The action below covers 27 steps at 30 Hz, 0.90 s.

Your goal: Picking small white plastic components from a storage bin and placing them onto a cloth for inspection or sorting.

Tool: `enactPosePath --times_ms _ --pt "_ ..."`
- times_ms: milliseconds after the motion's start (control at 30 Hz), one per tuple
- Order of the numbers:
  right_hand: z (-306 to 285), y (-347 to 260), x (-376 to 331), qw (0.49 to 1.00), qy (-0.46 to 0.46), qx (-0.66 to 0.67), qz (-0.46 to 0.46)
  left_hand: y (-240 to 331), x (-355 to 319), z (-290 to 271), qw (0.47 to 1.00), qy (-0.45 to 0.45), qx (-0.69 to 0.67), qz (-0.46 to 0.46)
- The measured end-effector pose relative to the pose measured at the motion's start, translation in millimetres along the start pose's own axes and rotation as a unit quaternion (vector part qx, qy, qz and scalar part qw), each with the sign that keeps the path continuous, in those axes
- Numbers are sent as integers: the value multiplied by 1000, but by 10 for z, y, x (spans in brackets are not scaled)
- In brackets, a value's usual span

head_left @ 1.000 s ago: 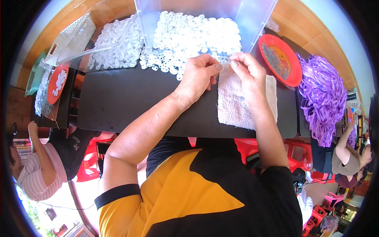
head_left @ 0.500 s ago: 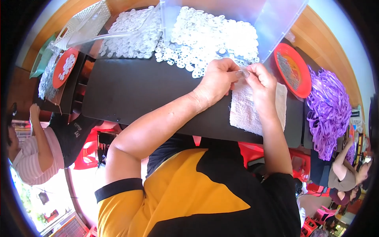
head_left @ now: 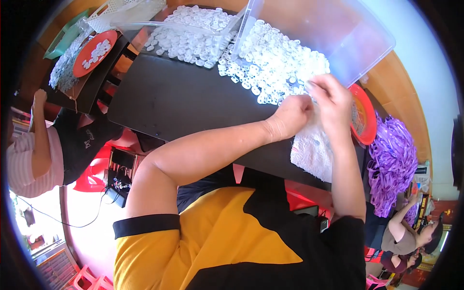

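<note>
White pieces (head_left: 282,60) lie loose at twelve o'clock from the curled left hand (head_left: 291,116); the half-bent right hand (head_left: 334,99) is near them. Either's grip I cannot tell. A careless brush could scatter pieces across the worktop (head_left: 183,96).

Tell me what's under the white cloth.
The white cloth lies on the dark table, which shows along its left edge. Anything else beneath is covered; the right forearm also crosses the cloth's right side.

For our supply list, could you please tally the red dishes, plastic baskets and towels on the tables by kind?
Red dishes: 2
Plastic baskets: 2
Towel: 1
Total: 5
</note>
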State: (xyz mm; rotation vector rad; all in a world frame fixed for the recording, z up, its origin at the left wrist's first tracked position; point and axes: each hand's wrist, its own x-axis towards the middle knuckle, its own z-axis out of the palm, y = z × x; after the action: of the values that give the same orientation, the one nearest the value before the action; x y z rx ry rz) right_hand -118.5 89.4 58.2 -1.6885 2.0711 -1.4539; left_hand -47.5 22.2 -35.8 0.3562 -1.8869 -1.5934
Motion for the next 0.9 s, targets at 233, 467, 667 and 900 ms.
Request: enactPosePath --times_ms 233,467,667,900 --pt "745 311 779 923 -220 -287 -132 -69 -30 120 973 -103 163 131" --pt "936 248 841 898 -277 -320 -118 -100 -16 68 991 -36 85 100" --pt "908 351 829 907 -262 -305 -128 -64 -6 51 991 -47 101 71" --pt "880 384 763 917 -242 -281 -149 -72 -37 69 990 -64 112 48"
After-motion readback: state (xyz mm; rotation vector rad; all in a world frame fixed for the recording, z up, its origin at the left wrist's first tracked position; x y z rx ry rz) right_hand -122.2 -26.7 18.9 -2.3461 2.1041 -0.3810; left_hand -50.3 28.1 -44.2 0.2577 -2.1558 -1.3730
